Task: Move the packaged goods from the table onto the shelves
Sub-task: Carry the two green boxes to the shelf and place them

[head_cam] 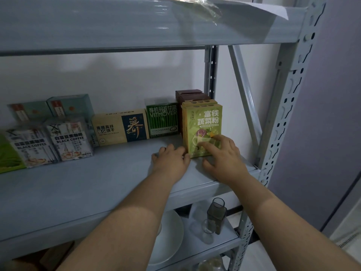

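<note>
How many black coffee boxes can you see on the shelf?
2. One black coffee box stands at the left front of the shelf; the second black coffee box is just right of it. More may hide off-frame.

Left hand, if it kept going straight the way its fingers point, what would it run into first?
Most likely the dark green VITMOVER box, standing farther back, ahead of the left hand. The light green box sits beside the hand, not in its path, though depth is unclear.
</note>
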